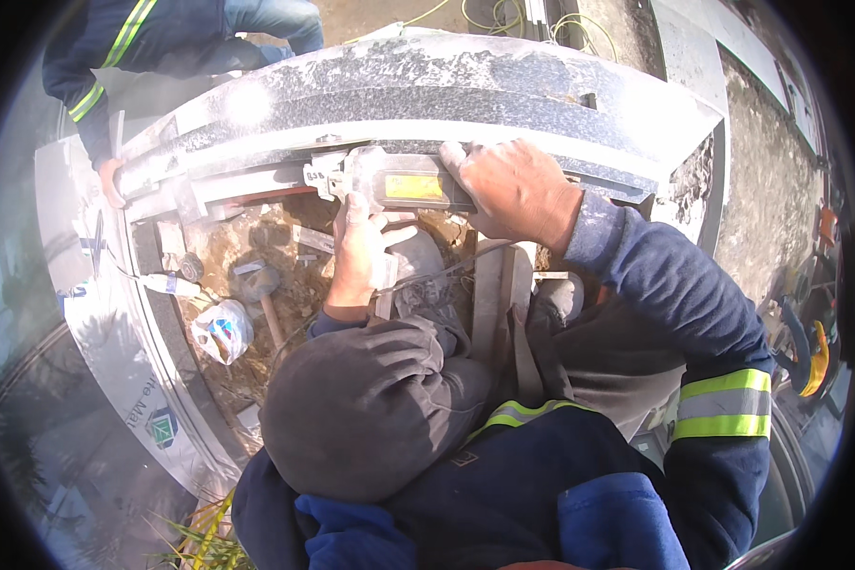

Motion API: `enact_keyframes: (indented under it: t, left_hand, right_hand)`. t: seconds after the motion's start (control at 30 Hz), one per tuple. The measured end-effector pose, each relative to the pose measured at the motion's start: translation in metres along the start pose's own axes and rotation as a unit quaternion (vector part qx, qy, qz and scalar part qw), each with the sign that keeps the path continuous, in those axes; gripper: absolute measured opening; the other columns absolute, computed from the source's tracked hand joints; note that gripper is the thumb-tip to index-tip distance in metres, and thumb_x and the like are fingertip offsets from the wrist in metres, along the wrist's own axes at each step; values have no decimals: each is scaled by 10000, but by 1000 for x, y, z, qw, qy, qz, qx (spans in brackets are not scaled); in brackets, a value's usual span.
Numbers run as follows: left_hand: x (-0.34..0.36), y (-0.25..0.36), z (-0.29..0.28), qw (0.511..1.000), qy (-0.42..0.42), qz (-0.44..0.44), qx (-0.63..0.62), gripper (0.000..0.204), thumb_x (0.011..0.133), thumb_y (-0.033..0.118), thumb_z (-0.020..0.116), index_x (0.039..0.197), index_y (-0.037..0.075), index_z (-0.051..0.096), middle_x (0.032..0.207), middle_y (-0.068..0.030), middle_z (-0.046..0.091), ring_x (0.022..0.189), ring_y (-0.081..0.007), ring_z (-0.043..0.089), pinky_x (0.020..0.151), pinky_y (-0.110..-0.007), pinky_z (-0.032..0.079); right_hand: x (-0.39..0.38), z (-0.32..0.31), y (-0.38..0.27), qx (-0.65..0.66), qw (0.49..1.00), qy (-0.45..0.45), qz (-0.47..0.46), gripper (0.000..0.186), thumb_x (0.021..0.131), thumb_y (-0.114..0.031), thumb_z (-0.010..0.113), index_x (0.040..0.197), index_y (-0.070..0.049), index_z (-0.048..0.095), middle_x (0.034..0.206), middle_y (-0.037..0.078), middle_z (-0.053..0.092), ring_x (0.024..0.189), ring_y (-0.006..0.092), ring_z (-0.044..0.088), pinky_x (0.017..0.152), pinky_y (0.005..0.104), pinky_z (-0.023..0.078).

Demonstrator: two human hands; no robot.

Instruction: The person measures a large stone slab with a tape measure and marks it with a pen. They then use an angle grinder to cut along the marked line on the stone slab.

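Note:
Both my hands hold a grey, dust-covered angle grinder (375,180) with a yellow label, lying sideways along the near edge of a long, curved, speckled grey stone slab (389,106). My right hand (522,190) wraps over the grinder's rear end. My left hand (356,255) is closed at its front end, thumb up, fingers curled to the right; exactly which part they grip is partly hidden. The grinder's disc does not show clearly. White dust coats the slab and my hands.
At the upper left, another person's hand (111,182) rests at the slab's end. Below lie a mallet with a wooden handle (272,318), a white plastic bag (222,332) and a small white bottle (171,284). A yellow-green hose (589,30) coils beyond the slab. A dark cable passes near my left wrist.

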State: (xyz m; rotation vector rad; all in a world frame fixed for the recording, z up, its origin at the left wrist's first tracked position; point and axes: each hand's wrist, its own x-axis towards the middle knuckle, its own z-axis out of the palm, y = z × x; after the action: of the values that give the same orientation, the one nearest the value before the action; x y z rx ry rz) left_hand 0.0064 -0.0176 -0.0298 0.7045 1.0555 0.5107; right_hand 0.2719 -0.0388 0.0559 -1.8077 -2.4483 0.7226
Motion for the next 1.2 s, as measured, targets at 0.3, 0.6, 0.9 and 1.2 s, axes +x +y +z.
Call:
enact_keyframes:
  t: [0.3,0.6,0.9,1.2]
  left_hand:
    - [9,10,-10,995,45,-23,-90,859,1052,623,492,1602,20,224,1418,-257,507,1136,-426,653,941,-591,582]
    - [2,-3,6,997,-20,25,-67,798,1051,600,517,1584,45,306,1434,-200,514,1088,-397,675,907,-572,599]
    - [-2,36,12,991,78,-100,-47,896,1016,692,481,1613,84,204,1413,-291,504,1151,-485,624,968,-681,530]
    - [-2,3,25,998,-23,57,2,892,1030,689,450,1586,19,257,1388,-281,541,1224,-452,609,833,-569,614]
  right_hand:
    - [20,2,-1,20,999,41,-22,357,732,-101,788,1043,4,649,869,156,746,855,314,761,744,392,599]
    - [-11,-2,7,5,998,59,-5,500,768,-167,798,1184,27,600,843,179,723,842,354,740,741,439,581]
    - [17,5,3,22,998,61,-29,359,725,-107,792,1041,-15,649,850,137,740,823,305,754,725,392,592]
    - [-19,-4,10,-10,999,43,-2,645,759,-185,807,1319,30,571,856,170,712,843,353,732,724,443,578]
